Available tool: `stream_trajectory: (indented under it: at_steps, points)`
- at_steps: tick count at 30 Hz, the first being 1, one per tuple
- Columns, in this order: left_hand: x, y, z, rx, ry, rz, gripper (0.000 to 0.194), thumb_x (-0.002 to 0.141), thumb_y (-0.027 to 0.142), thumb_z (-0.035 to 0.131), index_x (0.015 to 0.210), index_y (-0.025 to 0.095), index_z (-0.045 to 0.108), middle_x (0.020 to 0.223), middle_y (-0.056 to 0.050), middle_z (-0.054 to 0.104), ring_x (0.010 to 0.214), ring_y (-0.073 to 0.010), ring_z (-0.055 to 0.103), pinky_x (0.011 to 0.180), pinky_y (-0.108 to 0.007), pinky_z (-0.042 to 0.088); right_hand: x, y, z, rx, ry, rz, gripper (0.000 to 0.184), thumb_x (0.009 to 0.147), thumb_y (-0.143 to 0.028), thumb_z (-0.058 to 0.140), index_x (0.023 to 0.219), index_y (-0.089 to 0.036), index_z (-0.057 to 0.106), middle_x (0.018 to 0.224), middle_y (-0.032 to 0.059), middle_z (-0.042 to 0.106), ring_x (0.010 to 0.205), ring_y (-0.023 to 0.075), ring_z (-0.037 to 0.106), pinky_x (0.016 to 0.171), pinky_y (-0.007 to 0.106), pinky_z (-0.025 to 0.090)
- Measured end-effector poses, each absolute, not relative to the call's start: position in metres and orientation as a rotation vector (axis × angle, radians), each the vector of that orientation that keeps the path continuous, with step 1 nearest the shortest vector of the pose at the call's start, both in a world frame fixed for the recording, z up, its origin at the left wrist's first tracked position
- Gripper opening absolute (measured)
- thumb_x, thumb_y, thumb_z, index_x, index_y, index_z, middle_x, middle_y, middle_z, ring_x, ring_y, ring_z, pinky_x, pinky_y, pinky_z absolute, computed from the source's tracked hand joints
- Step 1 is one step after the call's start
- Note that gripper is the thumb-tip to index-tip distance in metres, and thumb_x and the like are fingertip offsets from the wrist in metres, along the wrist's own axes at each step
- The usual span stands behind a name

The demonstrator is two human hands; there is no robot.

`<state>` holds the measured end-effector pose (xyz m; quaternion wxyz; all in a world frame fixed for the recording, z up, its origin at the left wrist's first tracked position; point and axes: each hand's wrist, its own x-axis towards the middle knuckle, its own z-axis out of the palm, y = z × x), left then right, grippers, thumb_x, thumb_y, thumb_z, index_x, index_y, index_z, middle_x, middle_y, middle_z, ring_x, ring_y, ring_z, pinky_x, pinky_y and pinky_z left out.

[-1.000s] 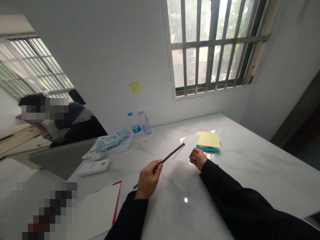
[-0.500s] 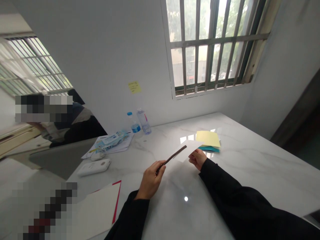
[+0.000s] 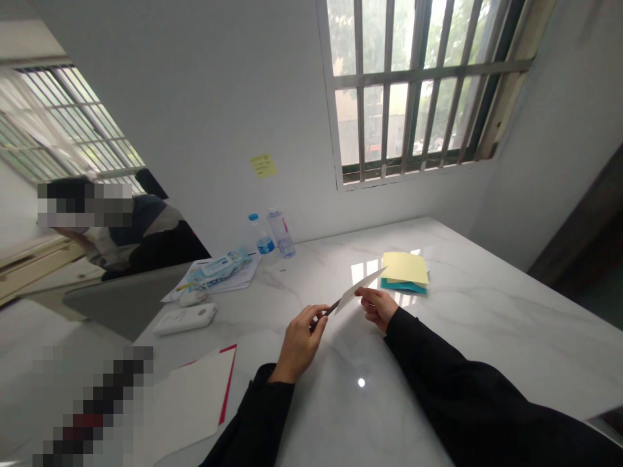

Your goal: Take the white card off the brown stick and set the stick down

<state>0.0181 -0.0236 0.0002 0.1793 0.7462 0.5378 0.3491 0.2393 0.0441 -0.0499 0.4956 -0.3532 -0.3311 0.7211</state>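
Observation:
My left hand is closed round the near end of a thin dark brown stick that slants up and away to the right. A small sheet of white paper is pinched at its near edge between the thumb and fingers of my right hand. The sheet is tilted and hides the far part of the stick; whether the two touch, I cannot tell. Both hands are held over the marble-patterned table. Just beyond my right hand lie yellow paper and teal paper, partly stacked.
At left lie a cream sheet with a red edge, a white device and papers under a blue packet. Two clear plastic bottles stand by the wall. A person sits beyond the partition.
My right hand has moved left with the paper, which has turned more edge-on and now covers the far end of the stick. My left hand has hardly moved.

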Motion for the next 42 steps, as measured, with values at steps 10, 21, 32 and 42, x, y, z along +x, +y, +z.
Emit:
stream_trajectory:
  at_steps: [10,21,32,42]
  points:
    - [0.021,-0.027,0.012,2.058,1.452,0.908,0.021,0.091,0.027,0.059,0.110,0.025,0.069,0.103,-0.002,0.070,0.072,-0.0137,0.062,0.064,-0.025,0.050,0.241,0.043,-0.047,-0.919,-0.833,1.733,0.035,0.064,-0.042,0.080,0.075,-0.018,0.058,0.057,-0.0069,0.045,0.045,0.0027,0.022,0.042,0.019,0.011]
    - [0.065,0.019,0.016,2.052,1.514,0.906,0.023,0.090,0.038,0.060,0.096,0.024,0.077,0.091,-0.002,0.074,0.070,-0.0164,0.064,0.071,-0.028,0.050,0.229,0.046,-0.069,-0.994,-1.010,1.669,0.043,0.062,-0.054,0.080,0.070,-0.019,0.057,0.049,-0.0067,0.047,0.039,0.0046,0.029,0.041,0.021,0.017]
    - [0.066,0.008,0.008,2.096,1.577,0.831,0.021,0.092,0.035,0.058,0.093,0.026,0.076,0.086,0.001,0.076,0.069,-0.0166,0.065,0.065,-0.026,0.044,0.223,0.044,-0.074,-1.049,-1.186,1.545,0.033,0.065,-0.047,0.074,0.060,-0.018,0.058,0.036,-0.0058,0.044,0.033,0.0086,0.038,0.035,0.023,0.027]
    - [0.071,0.012,0.003,2.074,1.753,0.850,0.019,0.094,0.034,0.056,0.096,0.025,0.073,0.090,-0.001,0.076,0.079,-0.0199,0.068,0.071,-0.029,0.044,0.224,0.045,-0.074,-1.089,-1.250,1.539,0.026,0.071,-0.042,0.068,0.065,-0.018,0.060,0.043,-0.0025,0.056,0.031,0.0077,0.038,0.034,0.022,0.029]
